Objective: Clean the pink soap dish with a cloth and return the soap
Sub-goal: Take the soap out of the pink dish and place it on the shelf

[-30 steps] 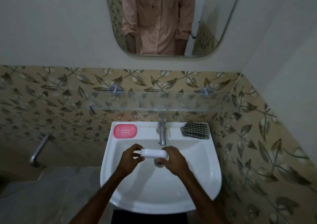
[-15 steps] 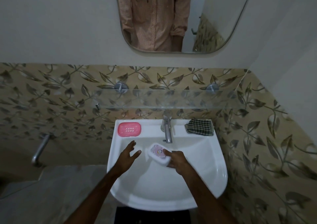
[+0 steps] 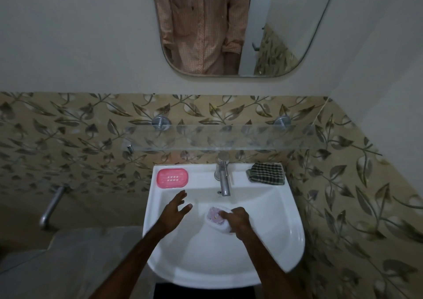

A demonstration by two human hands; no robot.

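Observation:
The pink soap dish (image 3: 172, 178) lies on the sink's back left ledge with nothing in it. A dark checked cloth (image 3: 267, 173) lies folded on the back right ledge. My right hand (image 3: 238, 221) grips a white wrapped soap bar (image 3: 216, 217) with a pink label, low inside the white sink (image 3: 283, 225). My left hand (image 3: 175, 210) hovers over the basin's left side with fingers spread, holding nothing, just below the dish.
A chrome tap (image 3: 223, 177) stands at the middle of the back ledge. A glass shelf (image 3: 219, 137) juts out above it, under a mirror (image 3: 229, 24). Patterned tile walls close in on the right. A metal pipe (image 3: 51, 205) sticks out at the left.
My left hand let go of the soap and opened. My right hand turned the soap label-up and lowered it into the basin.

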